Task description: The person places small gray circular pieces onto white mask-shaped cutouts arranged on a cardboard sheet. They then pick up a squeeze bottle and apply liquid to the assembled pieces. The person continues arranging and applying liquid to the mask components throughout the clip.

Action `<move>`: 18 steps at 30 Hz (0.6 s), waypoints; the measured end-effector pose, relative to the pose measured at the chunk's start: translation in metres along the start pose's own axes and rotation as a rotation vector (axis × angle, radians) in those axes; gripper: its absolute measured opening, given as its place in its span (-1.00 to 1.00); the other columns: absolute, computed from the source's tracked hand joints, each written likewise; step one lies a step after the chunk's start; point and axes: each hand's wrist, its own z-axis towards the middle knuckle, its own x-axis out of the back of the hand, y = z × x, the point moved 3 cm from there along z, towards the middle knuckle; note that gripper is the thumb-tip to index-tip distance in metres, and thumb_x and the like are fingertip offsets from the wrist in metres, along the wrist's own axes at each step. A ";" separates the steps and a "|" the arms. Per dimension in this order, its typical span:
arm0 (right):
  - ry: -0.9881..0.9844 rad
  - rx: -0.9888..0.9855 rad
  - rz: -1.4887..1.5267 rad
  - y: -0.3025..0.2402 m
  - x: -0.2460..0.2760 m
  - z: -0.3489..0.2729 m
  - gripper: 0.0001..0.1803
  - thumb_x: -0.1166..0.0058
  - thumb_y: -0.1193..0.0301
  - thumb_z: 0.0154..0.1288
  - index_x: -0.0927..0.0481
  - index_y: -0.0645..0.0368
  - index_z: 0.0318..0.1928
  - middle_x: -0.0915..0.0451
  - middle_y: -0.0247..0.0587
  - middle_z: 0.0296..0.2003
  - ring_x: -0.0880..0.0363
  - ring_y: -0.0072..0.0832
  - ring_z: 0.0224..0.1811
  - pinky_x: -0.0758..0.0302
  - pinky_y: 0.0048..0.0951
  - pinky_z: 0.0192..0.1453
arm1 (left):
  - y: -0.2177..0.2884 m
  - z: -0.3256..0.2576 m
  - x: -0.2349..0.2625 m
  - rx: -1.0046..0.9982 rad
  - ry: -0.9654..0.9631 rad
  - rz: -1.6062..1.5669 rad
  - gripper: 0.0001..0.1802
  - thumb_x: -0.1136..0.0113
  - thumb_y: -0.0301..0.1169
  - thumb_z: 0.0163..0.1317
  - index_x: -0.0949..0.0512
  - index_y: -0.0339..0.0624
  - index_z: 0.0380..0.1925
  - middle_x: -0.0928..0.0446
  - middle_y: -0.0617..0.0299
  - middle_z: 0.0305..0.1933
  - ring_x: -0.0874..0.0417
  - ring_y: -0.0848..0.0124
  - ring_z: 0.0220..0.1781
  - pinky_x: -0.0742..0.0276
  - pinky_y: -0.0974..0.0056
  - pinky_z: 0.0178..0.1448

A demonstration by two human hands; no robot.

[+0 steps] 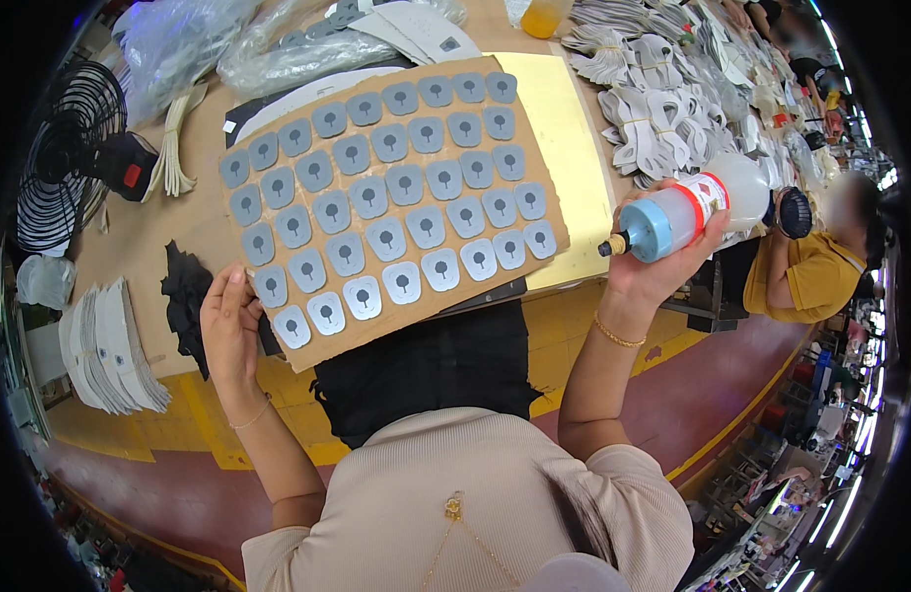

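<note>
The right hand is wrapped tight around a plastic squeeze bottle – fingers closed on its blue neck and white body, held up in the air past the right edge of the table. The bottle lies nearly level, its long axis running right to left, the small dark nozzle pointing left toward the cardboard sheet. A red-and-white label band circles the body just behind the blue section. The left hand rests with fingers loosely curled, gripping nothing, touching the sheet's lower left edge. Rows of grey rounded patches, each with a dark mark, cover the sheet, which overhangs the near table edge. A yellow board lies under its right side – stacked white cut pieces beyond. A black fan stands far left.
</note>
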 end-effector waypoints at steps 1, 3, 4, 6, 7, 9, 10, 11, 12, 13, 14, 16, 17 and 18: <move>0.024 0.073 -0.047 -0.002 0.000 -0.001 -0.32 0.04 -0.20 0.29 -0.39 0.21 0.00 -0.56 -0.17 -0.29 -0.59 -0.35 -0.36 -0.58 -0.39 -0.39 | 0.000 0.000 0.000 0.000 -0.001 0.001 -0.71 -0.05 -0.31 0.44 -0.50 -0.31 -0.03 -0.64 0.26 -0.17 -0.64 0.56 -0.19 -0.56 0.43 -0.09; 0.071 0.218 -0.144 -0.005 0.001 -0.003 -0.30 0.01 -0.19 0.27 -0.37 0.20 0.07 -0.56 -0.17 -0.22 -0.59 -0.36 -0.26 -0.60 -0.38 -0.26 | 0.003 -0.002 -0.007 -0.002 0.044 0.004 -0.71 -0.07 -0.31 0.42 -0.52 -0.33 -0.05 -0.61 0.26 -0.26 -0.60 0.56 -0.27 -0.56 0.41 -0.12; 0.026 0.247 -0.182 -0.005 0.006 -0.004 -0.30 -0.03 -0.16 0.27 -0.35 0.20 0.11 -0.55 -0.14 -0.17 -0.59 -0.36 -0.21 -0.61 -0.36 -0.20 | 0.004 -0.003 -0.010 -0.003 0.066 0.006 -0.71 -0.08 -0.31 0.42 -0.53 -0.35 -0.07 -0.60 0.26 -0.30 -0.58 0.56 -0.32 -0.56 0.40 -0.13; -0.062 0.303 -0.257 -0.006 0.022 -0.006 -0.27 -0.10 -0.09 0.26 -0.30 0.21 0.19 -0.53 -0.10 -0.08 -0.60 -0.37 -0.12 -0.63 -0.32 -0.08 | 0.002 -0.002 -0.007 -0.008 0.082 0.023 -0.72 -0.09 -0.32 0.41 -0.53 -0.34 -0.07 -0.60 0.26 -0.30 -0.59 0.56 -0.32 -0.57 0.41 -0.15; -0.135 0.333 -0.320 -0.007 0.027 -0.007 -0.26 -0.14 -0.07 0.23 -0.29 0.22 0.19 -0.52 -0.08 -0.06 -0.58 -0.37 -0.08 -0.62 -0.32 -0.05 | 0.001 -0.001 -0.005 -0.011 0.089 0.032 -0.73 -0.10 -0.33 0.41 -0.53 -0.34 -0.08 -0.60 0.26 -0.31 -0.59 0.56 -0.33 -0.58 0.41 -0.16; -0.277 0.395 -0.453 -0.010 0.028 -0.011 -0.23 -0.23 -0.02 0.19 -0.28 0.26 0.19 -0.51 -0.05 -0.03 -0.56 -0.36 -0.01 -0.61 -0.30 0.02 | 0.000 0.000 -0.002 -0.001 0.104 0.041 -0.74 -0.11 -0.34 0.40 -0.53 -0.33 -0.08 -0.60 0.27 -0.32 -0.59 0.57 -0.35 -0.60 0.44 -0.19; -0.252 0.383 -0.454 -0.007 0.029 -0.013 -0.24 -0.30 0.02 0.15 -0.32 0.26 0.15 -0.50 -0.10 -0.04 -0.53 -0.40 -0.01 -0.55 -0.33 0.07 | 0.000 0.000 -0.001 0.003 0.113 0.045 -0.75 -0.12 -0.35 0.39 -0.53 -0.33 -0.09 -0.59 0.27 -0.32 -0.59 0.58 -0.35 -0.61 0.45 -0.21; -0.278 0.436 -0.526 -0.006 0.031 -0.011 -0.26 -0.31 0.01 0.15 -0.34 0.26 0.14 -0.50 -0.12 -0.05 -0.53 -0.40 -0.02 -0.54 -0.34 0.07 | 0.000 0.001 0.000 0.004 0.095 0.048 -0.76 -0.12 -0.35 0.39 -0.53 -0.31 -0.09 -0.60 0.29 -0.32 -0.60 0.60 -0.35 -0.60 0.47 -0.23; -0.304 0.488 -0.598 -0.002 0.036 -0.008 -0.27 -0.31 0.01 0.15 -0.35 0.26 0.12 -0.49 -0.15 -0.06 -0.53 -0.41 -0.04 -0.52 -0.35 0.07 | -0.001 0.002 0.001 0.004 0.077 0.050 -0.77 -0.12 -0.35 0.40 -0.53 -0.29 -0.10 -0.60 0.31 -0.31 -0.62 0.62 -0.34 -0.59 0.49 -0.26; -0.331 0.539 -0.670 -0.001 0.038 -0.006 -0.28 -0.31 0.01 0.15 -0.37 0.25 0.11 -0.49 -0.18 -0.07 -0.53 -0.42 -0.05 -0.51 -0.36 0.07 | -0.001 0.002 0.000 0.003 0.059 0.053 -0.78 -0.12 -0.35 0.40 -0.53 -0.27 -0.10 -0.61 0.33 -0.31 -0.63 0.64 -0.33 -0.58 0.51 -0.28; -0.343 0.563 -0.692 0.002 0.033 -0.008 -0.31 -0.34 0.01 0.13 -0.42 0.25 0.07 -0.48 -0.24 -0.10 -0.51 -0.43 -0.08 -0.47 -0.37 0.08 | -0.001 0.002 0.000 0.000 0.066 0.050 -0.79 -0.12 -0.35 0.39 -0.53 -0.27 -0.11 -0.60 0.34 -0.33 -0.62 0.66 -0.34 -0.58 0.52 -0.29; -0.362 0.577 -0.738 0.005 0.026 -0.010 -0.32 -0.36 0.04 0.11 -0.43 0.25 0.06 -0.49 -0.23 -0.08 -0.52 -0.42 -0.07 -0.48 -0.36 0.08 | 0.000 0.001 -0.003 -0.007 0.078 0.045 -0.79 -0.13 -0.35 0.39 -0.53 -0.27 -0.11 -0.58 0.37 -0.36 -0.60 0.68 -0.38 -0.59 0.54 -0.33; -0.374 0.585 -0.761 0.006 0.023 -0.010 -0.33 -0.37 0.05 0.10 -0.44 0.25 0.06 -0.50 -0.23 -0.08 -0.53 -0.41 -0.06 -0.49 -0.35 0.08 | 0.000 0.001 -0.003 -0.006 0.086 0.048 -0.79 -0.13 -0.35 0.39 -0.53 -0.27 -0.11 -0.57 0.38 -0.37 -0.60 0.68 -0.39 -0.59 0.54 -0.33; -0.379 0.572 -0.767 0.008 0.022 -0.010 -0.34 -0.38 0.07 0.09 -0.45 0.25 0.05 -0.51 -0.22 -0.07 -0.53 -0.40 -0.06 -0.49 -0.34 0.08 | -0.001 0.001 -0.003 -0.005 0.094 0.050 -0.78 -0.13 -0.35 0.39 -0.54 -0.27 -0.11 -0.56 0.38 -0.38 -0.59 0.69 -0.40 -0.59 0.55 -0.33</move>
